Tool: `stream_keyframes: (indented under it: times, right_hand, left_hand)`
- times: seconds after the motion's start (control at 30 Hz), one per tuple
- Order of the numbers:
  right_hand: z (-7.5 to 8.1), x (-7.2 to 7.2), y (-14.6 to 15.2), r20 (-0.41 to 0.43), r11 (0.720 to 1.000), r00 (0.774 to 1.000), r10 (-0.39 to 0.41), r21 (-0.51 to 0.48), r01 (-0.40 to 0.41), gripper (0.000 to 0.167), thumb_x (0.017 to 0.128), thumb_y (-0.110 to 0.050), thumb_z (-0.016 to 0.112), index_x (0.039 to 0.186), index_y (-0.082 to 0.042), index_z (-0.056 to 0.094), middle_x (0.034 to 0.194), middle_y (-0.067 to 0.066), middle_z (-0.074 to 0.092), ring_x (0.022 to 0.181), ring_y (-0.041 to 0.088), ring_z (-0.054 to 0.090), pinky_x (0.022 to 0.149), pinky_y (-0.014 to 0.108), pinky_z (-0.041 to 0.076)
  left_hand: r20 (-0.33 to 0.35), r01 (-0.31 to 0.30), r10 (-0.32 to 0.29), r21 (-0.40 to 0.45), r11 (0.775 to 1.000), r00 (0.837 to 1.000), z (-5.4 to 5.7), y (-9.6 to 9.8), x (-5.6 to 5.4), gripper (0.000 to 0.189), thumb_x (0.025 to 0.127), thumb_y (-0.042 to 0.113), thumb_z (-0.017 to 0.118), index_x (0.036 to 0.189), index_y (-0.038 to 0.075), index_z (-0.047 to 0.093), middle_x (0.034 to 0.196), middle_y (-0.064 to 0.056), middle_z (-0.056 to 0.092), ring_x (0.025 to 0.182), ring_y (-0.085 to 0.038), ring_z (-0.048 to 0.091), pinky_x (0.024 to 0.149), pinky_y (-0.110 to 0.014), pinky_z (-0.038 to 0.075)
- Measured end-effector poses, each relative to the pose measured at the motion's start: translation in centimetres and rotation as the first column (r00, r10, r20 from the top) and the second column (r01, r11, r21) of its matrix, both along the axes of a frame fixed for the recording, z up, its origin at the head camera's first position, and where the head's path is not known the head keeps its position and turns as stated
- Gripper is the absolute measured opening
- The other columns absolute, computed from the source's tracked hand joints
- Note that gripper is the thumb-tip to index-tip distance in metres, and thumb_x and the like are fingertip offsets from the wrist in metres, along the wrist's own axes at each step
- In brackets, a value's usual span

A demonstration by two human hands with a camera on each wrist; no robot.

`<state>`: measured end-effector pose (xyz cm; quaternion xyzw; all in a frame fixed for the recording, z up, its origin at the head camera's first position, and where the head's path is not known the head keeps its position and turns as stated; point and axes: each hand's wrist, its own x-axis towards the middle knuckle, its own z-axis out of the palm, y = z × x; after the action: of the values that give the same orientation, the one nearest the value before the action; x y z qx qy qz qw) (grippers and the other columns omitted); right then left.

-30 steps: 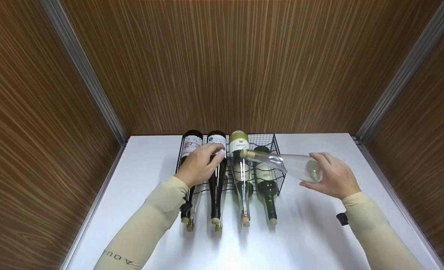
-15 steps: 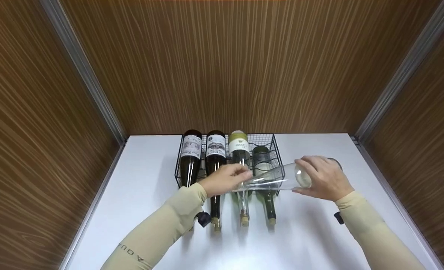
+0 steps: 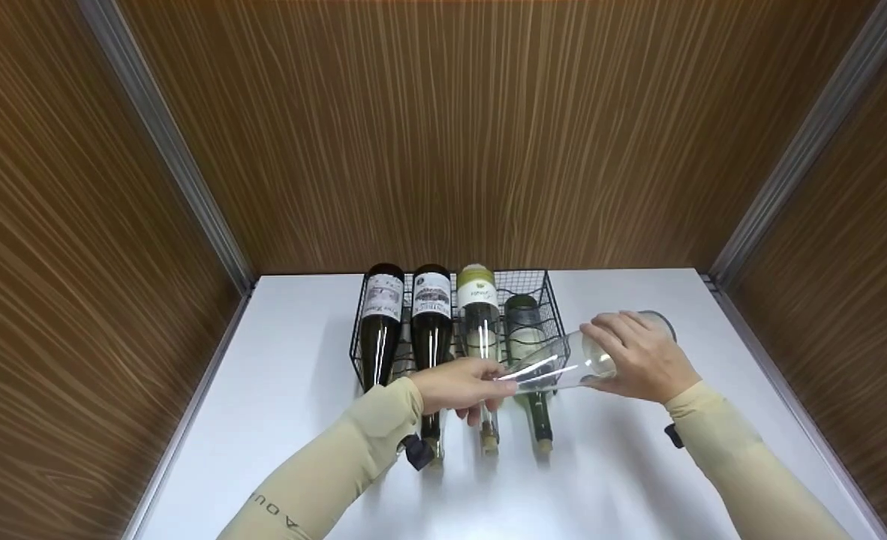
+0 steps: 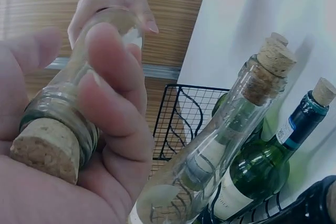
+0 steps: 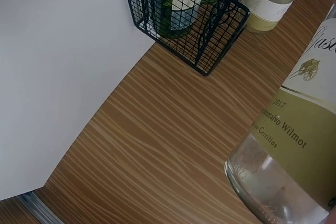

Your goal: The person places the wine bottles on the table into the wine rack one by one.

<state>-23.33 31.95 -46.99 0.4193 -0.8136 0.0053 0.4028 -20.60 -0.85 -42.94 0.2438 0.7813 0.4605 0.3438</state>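
A clear glass wine bottle [image 3: 545, 367] is held tilted above the right part of a black wire rack [image 3: 553, 304]. My right hand [image 3: 642, 356] grips its body near the base. My left hand [image 3: 462, 386] has its fingers curled round the neck. In the left wrist view a cork [image 4: 46, 148] fills the bottle's mouth, close to the palm. A white and olive-green label [image 5: 299, 124] shows on the bottle in the right wrist view. Below the hands, corked bottles lie in the rack, among them a clear bottle [image 3: 478, 289] and a green bottle [image 3: 539, 416].
Two dark bottles with pale labels, one at the far left [image 3: 380, 337] and one beside it [image 3: 432, 330], lie in the rack. Bottle necks stick out over the white tabletop [image 3: 601, 472]. Wood-grain panels [image 3: 443, 135] enclose the back and sides.
My left hand has moved right and down from over the dark bottles and now holds the clear bottle's neck. The bottle's corked end has swung downward; my right hand has shifted slightly left.
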Motion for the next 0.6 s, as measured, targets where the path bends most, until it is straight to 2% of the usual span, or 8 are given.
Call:
stream_keyframes:
  times: [0.17,0.27,0.43,0.5,0.6]
  right_hand:
    - [0.23,-0.02,0.15,-0.005,1.000,1.000,-0.005,-0.009,0.004,0.088,0.047,-0.054,0.089,0.118,-0.008,0.064,0.105,0.012,0.066,0.093,0.029,0.063,0.080,0.049,0.054]
    - [0.36,-0.05,0.12,-0.012,1.000,1.000,0.003,-0.027,-0.003,0.088,0.047,-0.053,0.089,0.118,-0.008,0.065,0.106,0.012,0.066,0.093,0.029,0.064,0.079,0.050,0.054]
    - [0.25,-0.05,0.02,-0.028,0.999,0.999,0.017,-0.046,-0.018,0.087,0.046,-0.051,0.090,0.117,-0.007,0.065,0.106,0.012,0.066,0.093,0.029,0.064,0.078,0.050,0.054]
    - [0.05,-0.08,-0.01,-0.027,0.999,0.999,0.018,-0.051,-0.019,0.087,0.046,-0.051,0.090,0.117,-0.007,0.065,0.106,0.012,0.066,0.093,0.029,0.064,0.079,0.050,0.054]
    - [-0.19,-0.26,-0.05,-0.019,0.998,1.000,0.014,-0.056,-0.015,0.087,0.046,-0.050,0.090,0.118,-0.007,0.065,0.107,0.013,0.066,0.094,0.029,0.064,0.081,0.050,0.053]
  left_hand:
    - [0.003,0.056,-0.056,0.010,0.998,0.998,0.12,0.00,-0.26,0.040,0.092,0.040,0.063,0.120,0.013,0.054,0.090,-0.017,0.064,0.052,-0.016,0.057,0.045,-0.025,0.042]
    - [0.043,0.072,-0.074,0.035,0.997,0.996,0.10,-0.06,-0.57,0.041,0.091,0.039,0.064,0.120,0.014,0.051,0.088,-0.013,0.064,0.051,-0.016,0.056,0.044,-0.025,0.041]
    - [0.153,0.066,-0.078,0.081,0.994,0.985,-0.28,0.00,-0.82,0.034,0.094,0.035,0.062,0.120,0.015,0.052,0.082,-0.009,0.064,0.045,-0.013,0.048,0.041,-0.024,0.037]
    - [0.160,0.056,-0.069,0.087,0.995,0.985,-0.49,0.07,-0.76,0.031,0.095,0.035,0.060,0.115,0.013,0.055,0.078,-0.007,0.061,0.044,-0.011,0.045,0.039,-0.023,0.037]
    - [0.128,0.034,-0.045,0.085,0.996,0.991,-0.66,0.19,-0.59,0.027,0.096,0.034,0.059,0.108,0.010,0.058,0.073,-0.002,0.055,0.043,-0.009,0.042,0.038,-0.023,0.035]
